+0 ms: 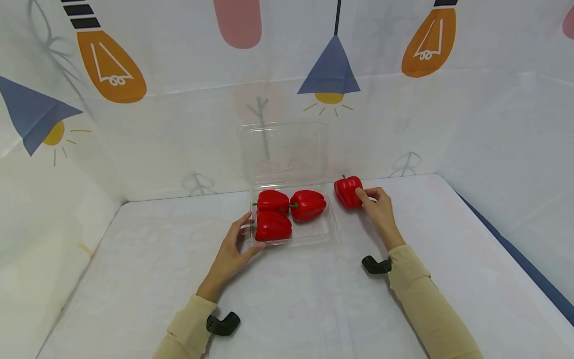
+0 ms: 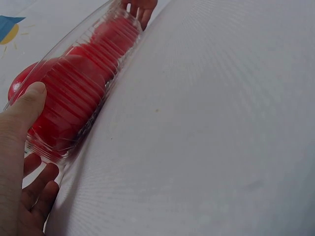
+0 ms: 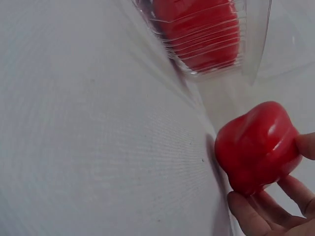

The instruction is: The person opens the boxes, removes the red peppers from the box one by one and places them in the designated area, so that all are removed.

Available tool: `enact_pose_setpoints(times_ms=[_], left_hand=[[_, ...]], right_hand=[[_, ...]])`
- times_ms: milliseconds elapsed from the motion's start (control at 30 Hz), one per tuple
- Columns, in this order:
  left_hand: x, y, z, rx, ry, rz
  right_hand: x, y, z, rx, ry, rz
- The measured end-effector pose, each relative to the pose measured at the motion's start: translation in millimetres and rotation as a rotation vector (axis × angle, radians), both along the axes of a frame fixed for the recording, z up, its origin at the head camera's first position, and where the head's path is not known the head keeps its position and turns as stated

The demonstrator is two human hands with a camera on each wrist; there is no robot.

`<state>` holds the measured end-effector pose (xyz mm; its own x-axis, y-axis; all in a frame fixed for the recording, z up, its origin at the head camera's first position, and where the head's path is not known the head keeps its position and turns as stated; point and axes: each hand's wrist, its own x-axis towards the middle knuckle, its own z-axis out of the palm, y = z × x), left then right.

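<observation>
Touching clear box (image 1: 316, 230), centre frame, with left hand (image 1: 229, 255), digits apart; pinching loose pepper (image 1: 346, 193), right of centre, with right hand (image 1: 380, 210). Showing raised lid (image 1: 287, 162), upper centre. Already containing three red peppers (image 1: 308, 205); seemingly leaving only loose one outside.

Head view bright, evenly lit, mostly sharp; light diffuse, direction hard to tell. Soft, faint shadow on the table (image 1: 287, 309) beside the right sleeve (image 1: 435, 309). Thin glare on the clear lid (image 1: 284, 172). Wrist views dimmer, greyer, softer, fine ripple pattern across the white surface, table edge bowed. White highlight on the red pepper (image 3: 258, 147), dark shadow beside it.
</observation>
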<state>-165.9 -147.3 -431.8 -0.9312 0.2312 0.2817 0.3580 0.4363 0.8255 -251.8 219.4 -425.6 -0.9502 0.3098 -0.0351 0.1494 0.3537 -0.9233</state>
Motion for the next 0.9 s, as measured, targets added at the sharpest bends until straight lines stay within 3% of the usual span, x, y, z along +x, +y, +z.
enact_pose_setpoints(times_ms=[167,367,600,900], left_hand=[[-0.5,0.6,-0.5,-0.002,0.023,-0.012],[-0.4,0.4,-1.2,-0.003,-0.001,-0.006],[-14.6,-7.4,-31.9,0.003,0.002,0.009],[-16.3,-9.7,-34.3,0.005,0.031,-0.007]], right_hand=[[0.6,-1,-2.3,0.027,0.003,-0.009],[0.8,-4,-3.9,0.096,0.019,-0.028],[-0.6,-1,-5.1,0.072,-0.037,-0.015],[-3.2,2,-17.3,0.115,0.044,-0.005]])
